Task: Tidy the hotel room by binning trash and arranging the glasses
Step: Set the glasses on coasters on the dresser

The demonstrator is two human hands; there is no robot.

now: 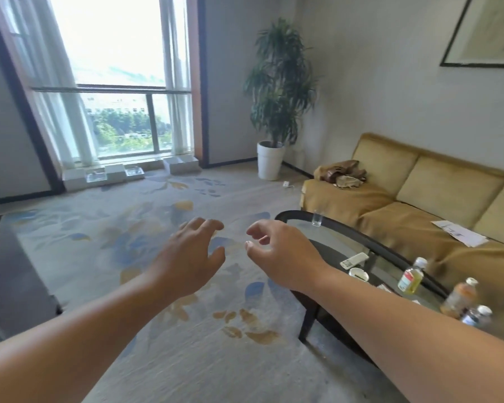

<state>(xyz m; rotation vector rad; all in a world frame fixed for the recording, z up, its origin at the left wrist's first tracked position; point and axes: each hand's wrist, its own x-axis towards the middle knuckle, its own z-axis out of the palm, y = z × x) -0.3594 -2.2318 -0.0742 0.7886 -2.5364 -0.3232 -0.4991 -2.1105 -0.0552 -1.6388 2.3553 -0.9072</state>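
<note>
My left hand [191, 254] and my right hand [280, 251] are held out over the carpet, both empty with fingers spread. To their right stands an oval glass coffee table [370, 242] with a dark rim. A clear drinking glass [317, 219] stands upright at its far end. Near the table's right end are a bottle of yellow drink [411, 277], a bottle of orange drink [460, 298] and a clear bottle with a white cap [477, 315]. A white remote [354, 260] and a small white dish [358, 274] lie mid-table.
A mustard sofa [419, 199] runs along the right wall, with crumpled brown cloth [342, 173] and white papers [460, 232] on it. A potted plant [277, 112] stands in the corner. White boxes [114, 174] sit below the tall window. Dark furniture [9, 274] stands at left.
</note>
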